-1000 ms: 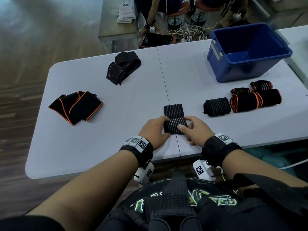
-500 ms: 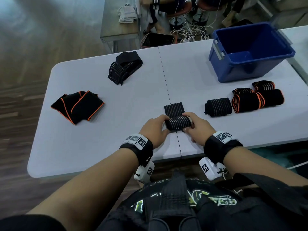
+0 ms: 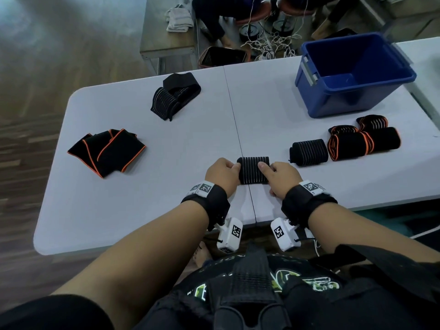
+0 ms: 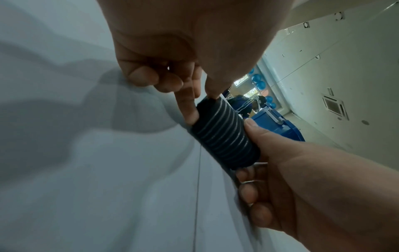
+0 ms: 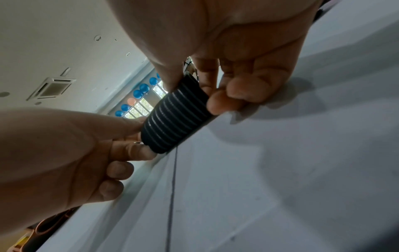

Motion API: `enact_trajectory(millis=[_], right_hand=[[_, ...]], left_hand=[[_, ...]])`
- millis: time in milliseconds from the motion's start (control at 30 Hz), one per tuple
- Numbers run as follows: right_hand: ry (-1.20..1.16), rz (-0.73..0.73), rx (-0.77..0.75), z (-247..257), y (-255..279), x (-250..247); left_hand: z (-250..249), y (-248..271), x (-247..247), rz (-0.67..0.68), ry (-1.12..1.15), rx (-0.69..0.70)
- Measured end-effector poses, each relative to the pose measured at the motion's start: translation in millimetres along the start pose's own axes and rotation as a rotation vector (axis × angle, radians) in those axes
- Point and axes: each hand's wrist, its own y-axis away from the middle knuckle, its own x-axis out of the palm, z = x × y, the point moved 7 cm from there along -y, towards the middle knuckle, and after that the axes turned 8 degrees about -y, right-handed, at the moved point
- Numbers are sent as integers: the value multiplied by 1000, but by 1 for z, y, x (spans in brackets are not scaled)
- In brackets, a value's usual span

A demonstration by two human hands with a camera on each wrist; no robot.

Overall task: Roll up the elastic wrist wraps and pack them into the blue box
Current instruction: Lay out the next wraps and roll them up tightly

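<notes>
A black wrist wrap with thin grey stripes (image 3: 253, 170) lies rolled into a short cylinder on the white table (image 3: 147, 198), over its centre seam near the front edge. My left hand (image 3: 222, 173) pinches its left end and my right hand (image 3: 279, 173) pinches its right end. In the left wrist view the roll (image 4: 224, 134) sits between thumb and fingers; in the right wrist view the roll (image 5: 175, 119) is gripped the same way. The blue box (image 3: 352, 75) stands open at the back right, nothing visible inside.
Right of my hands lie a rolled grey-striped wrap (image 3: 308, 152) and several rolled orange-edged wraps (image 3: 362, 139). Unrolled orange-edged wraps (image 3: 107, 151) lie at the left, a loose striped wrap (image 3: 175, 96) at the back. People sit beyond the table.
The flat tail of the wrap that lay ahead of the roll has been rolled in. The roll has moved a little away from me, with both hands still on its ends.
</notes>
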Motion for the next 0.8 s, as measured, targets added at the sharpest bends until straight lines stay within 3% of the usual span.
enact_trajectory(millis=[67, 200, 433, 600, 700, 800], right_hand=[[38, -43, 16, -3, -1, -1], [-185, -100, 80, -13, -2, -1], [-38, -130, 16, -25, 21, -30], [29, -263, 102, -60, 41, -68], [0, -314, 149, -86, 50, -93], [-24, -353, 183, -112, 57, -118]], left_hand=[[1, 0, -2, -12, 2, 6], [-5, 0, -6, -15, 33, 45], [-36, 7, 21, 112, -7, 138], [-81, 21, 60, 231, -124, 268], [-114, 23, 67, 150, -350, 428], [-148, 22, 72, 61, -400, 547]])
